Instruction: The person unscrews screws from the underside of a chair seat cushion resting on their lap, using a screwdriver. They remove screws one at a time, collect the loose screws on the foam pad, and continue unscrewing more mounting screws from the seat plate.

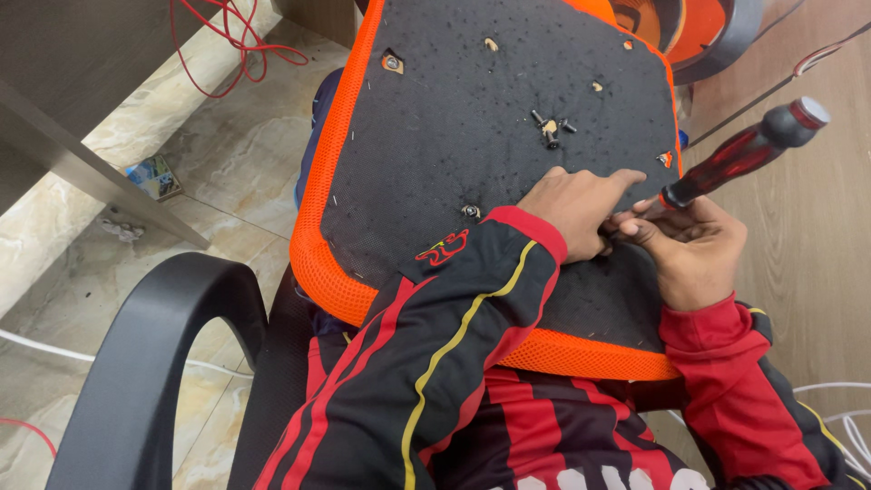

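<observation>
Upturned chair seat (472,118), black fabric underside with orange mesh rim, lies across the lap. Right hand (691,249) grips a red-and-black-handled screwdriver (748,150), tip hidden at the seat's near right. Left hand (576,207) presses flat beside it, fingers touching. Loose dark screws (550,125) sit mid-seat.

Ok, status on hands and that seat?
Right hand grips screwdriver, tip hidden. Left hand flat on upturned seat base. Loose screws lie mid-panel, apart from hands.
</observation>
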